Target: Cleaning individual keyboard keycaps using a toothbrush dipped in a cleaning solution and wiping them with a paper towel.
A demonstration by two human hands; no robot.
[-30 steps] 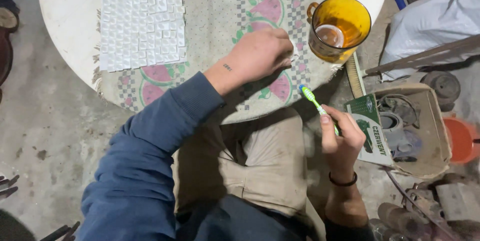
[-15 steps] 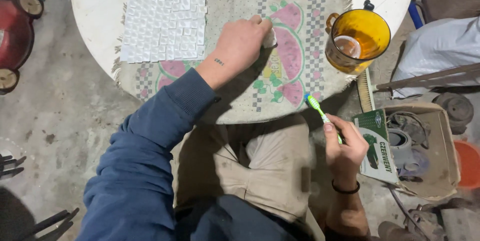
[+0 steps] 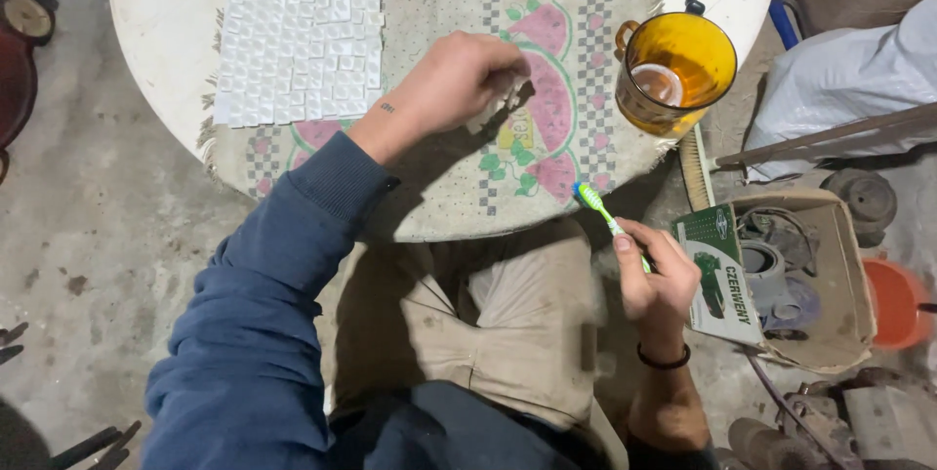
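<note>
Since previous frame, left hand (image 3: 459, 84) shifts right along cloth (image 3: 439, 187), fingers closed on small white tile (image 3: 493, 111). Right hand (image 3: 659, 280) grips toothbrush (image 3: 607, 221). Tile grid (image 3: 298, 45) mostly filled; held tile unplaced.

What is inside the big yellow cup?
Inside the yellow cup a smaller pale round cup or lid sits at the bottom. Whether there is liquid too, the tinted glass makes it hard to tell.
</note>
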